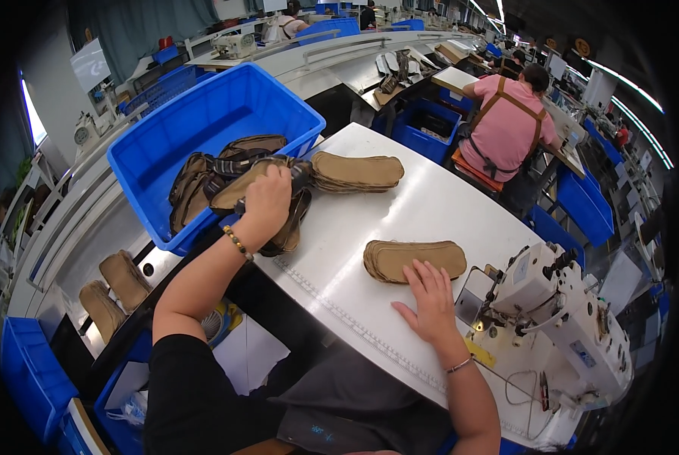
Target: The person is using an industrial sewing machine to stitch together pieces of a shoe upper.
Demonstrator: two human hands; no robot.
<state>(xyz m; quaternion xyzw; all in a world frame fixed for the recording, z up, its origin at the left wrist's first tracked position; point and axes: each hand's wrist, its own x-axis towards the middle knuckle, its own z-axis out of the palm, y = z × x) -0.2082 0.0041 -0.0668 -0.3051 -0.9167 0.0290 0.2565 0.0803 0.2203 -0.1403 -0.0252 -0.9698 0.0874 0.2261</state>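
Observation:
My left hand (267,197) grips a brown oval fabric piece with dark trim (237,187) at the right rim of a blue bin (279,98), which holds several similar brown and dark striped pieces (191,186). More pieces hang over that rim below my hand. A stack of tan oval pieces (358,171) lies beside the bin on the white tabletop (355,227). My right hand (427,303) has its fingers stretched out, resting on the lower edge of a second tan oval stack (415,256) near the sewing machine.
A white sewing machine (567,318) stands at the table's right, with snips (543,390) nearby. Two more brown stacks (123,280) lie on the left surface. Blue bins (32,371) sit around. A person in pink (506,129) is seated ahead at another workstation.

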